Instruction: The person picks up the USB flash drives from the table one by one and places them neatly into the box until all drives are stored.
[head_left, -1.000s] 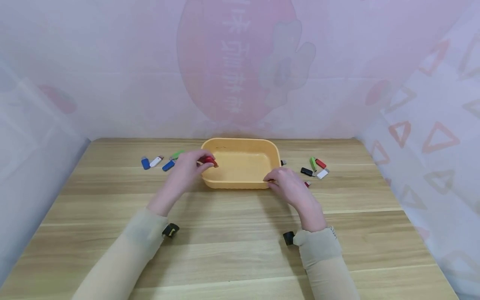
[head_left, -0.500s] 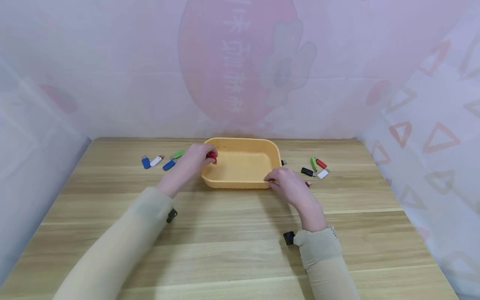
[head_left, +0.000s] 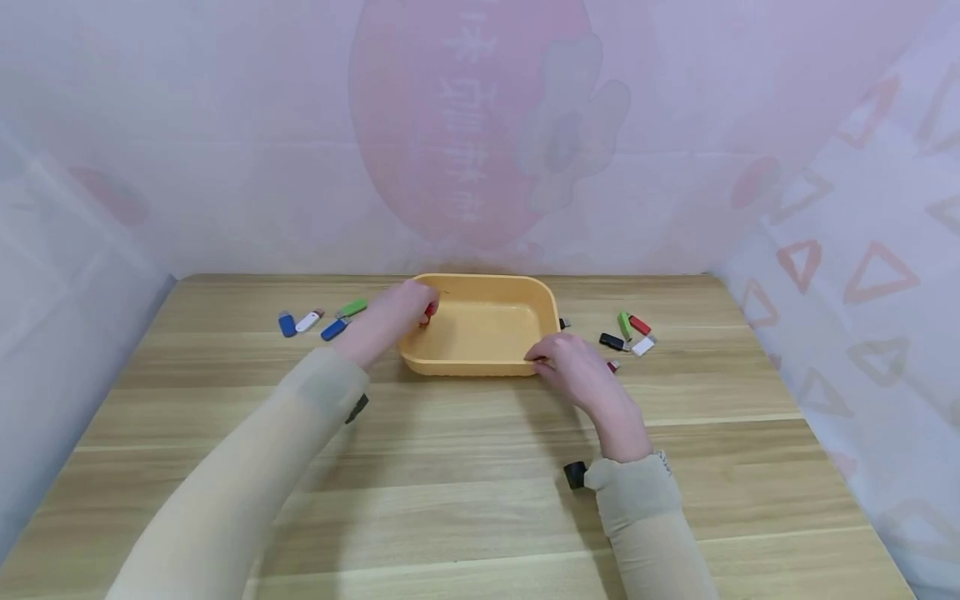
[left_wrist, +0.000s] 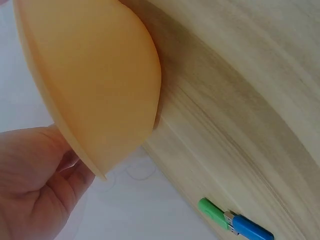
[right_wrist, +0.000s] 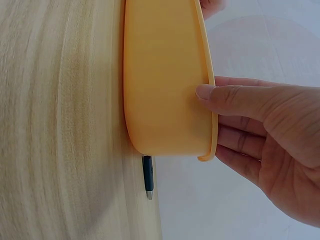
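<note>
Over smooth rounded plastic tray (head_left: 480, 367), left hand (head_left: 390, 317) seemingly pinching red stick (head_left: 428, 310).

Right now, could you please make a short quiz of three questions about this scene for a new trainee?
1. True or false: the left hand holds a red USB stick over the yellow tray.
2. What does the right hand do? A) lifts a black stick B) grips the tray's near right rim C) lies flat on the table
3. Fill in: beside the blue stick, in the left wrist view, lies a ____ stick.

Key: 1 true; 2 B; 3 green.
</note>
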